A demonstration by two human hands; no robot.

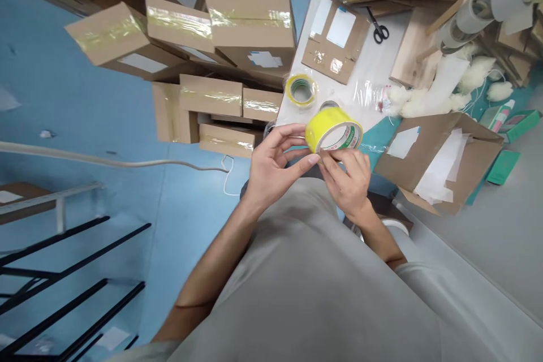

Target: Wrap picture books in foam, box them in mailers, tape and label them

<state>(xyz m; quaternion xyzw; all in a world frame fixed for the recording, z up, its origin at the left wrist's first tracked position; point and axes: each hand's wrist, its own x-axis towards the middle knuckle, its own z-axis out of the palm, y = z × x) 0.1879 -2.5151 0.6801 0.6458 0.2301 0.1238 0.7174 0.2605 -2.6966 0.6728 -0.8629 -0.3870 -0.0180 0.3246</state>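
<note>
A roll of yellow packing tape (pixel 319 124) is held up in front of my body, tilted so its white and green inner core shows. My left hand (pixel 278 161) grips it from the left, fingers behind and thumb at its lower edge. Close by, my right hand (pixel 347 178) has its fingers pinched at the lower rim of the roll; what lies between those fingertips is hidden. Beyond the hands, a second, partly used roll of clear yellowish tape (pixel 301 91) lies on the white table (pixel 360 90).
Black scissors (pixel 379 29) and a flattened carton (pixel 337 39) lie on the table. Taped cardboard boxes (pixel 252 22) are stacked at the left on the blue floor. An open carton (pixel 439 153) stands at the right. Black metal bars (pixel 76 271) are at lower left.
</note>
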